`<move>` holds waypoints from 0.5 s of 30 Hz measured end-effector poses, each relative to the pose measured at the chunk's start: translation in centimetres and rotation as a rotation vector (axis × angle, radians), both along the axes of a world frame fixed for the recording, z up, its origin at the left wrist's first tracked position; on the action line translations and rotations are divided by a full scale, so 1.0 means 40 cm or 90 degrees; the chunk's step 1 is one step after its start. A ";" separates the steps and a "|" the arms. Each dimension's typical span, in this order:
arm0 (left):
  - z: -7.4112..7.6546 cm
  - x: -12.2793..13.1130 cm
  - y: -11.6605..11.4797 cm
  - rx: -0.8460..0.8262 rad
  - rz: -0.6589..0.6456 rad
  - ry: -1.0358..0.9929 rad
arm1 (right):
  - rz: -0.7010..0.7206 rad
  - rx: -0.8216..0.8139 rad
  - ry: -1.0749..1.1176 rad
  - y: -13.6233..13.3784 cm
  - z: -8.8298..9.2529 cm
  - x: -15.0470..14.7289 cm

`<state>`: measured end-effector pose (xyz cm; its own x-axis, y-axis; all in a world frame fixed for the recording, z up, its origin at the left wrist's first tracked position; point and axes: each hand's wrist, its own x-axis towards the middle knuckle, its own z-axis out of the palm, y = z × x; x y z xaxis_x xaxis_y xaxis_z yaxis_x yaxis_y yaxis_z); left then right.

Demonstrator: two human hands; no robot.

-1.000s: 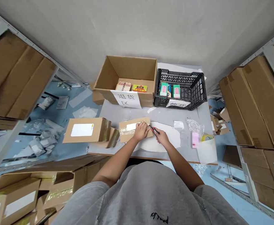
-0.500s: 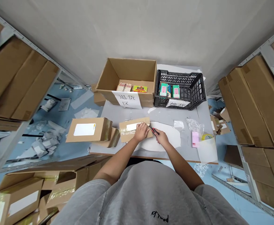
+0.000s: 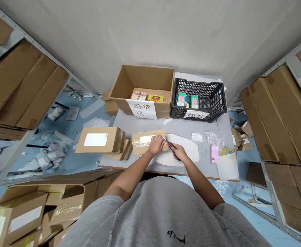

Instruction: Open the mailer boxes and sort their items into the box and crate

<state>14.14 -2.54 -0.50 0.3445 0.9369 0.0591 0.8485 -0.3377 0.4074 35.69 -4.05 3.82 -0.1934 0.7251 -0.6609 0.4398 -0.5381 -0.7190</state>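
A small taped cardboard parcel (image 3: 144, 141) with a white label lies on the grey table (image 3: 181, 128) in front of me. My left hand (image 3: 156, 144) rests on the parcel's right part, fingers curled and pressing it down. My right hand (image 3: 179, 152) is closed on a red and black cutter (image 3: 171, 145), whose tip touches the parcel's right end. A white sheet (image 3: 189, 151) lies under my right hand.
An open cardboard box (image 3: 145, 87) with a paper sign and a black plastic crate (image 3: 199, 99) stand at the table's back, both holding small packs. Another labelled parcel (image 3: 100, 140) sits at the left edge. Bubble wrap (image 3: 213, 138), a tape roll (image 3: 227, 150) and shelves of cartons flank the table.
My hands and the cutter have stayed at the parcel's right end; the right hand has slipped slightly lower. The view has shifted a little.
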 end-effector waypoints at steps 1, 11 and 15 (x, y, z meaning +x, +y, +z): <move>-0.001 0.001 -0.003 0.004 -0.005 0.001 | 0.004 0.002 0.006 0.002 0.000 0.000; -0.006 0.003 0.007 0.010 -0.001 -0.010 | 0.013 0.026 -0.041 0.000 0.003 -0.002; -0.002 0.005 0.043 -0.015 0.020 -0.016 | 0.009 0.035 -0.075 0.018 0.004 -0.002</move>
<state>14.32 -0.82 -0.58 0.3131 0.9486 0.0450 0.8484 -0.3007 0.4357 35.61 -3.32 3.96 -0.1281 0.7587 -0.6388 0.5300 -0.4920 -0.6906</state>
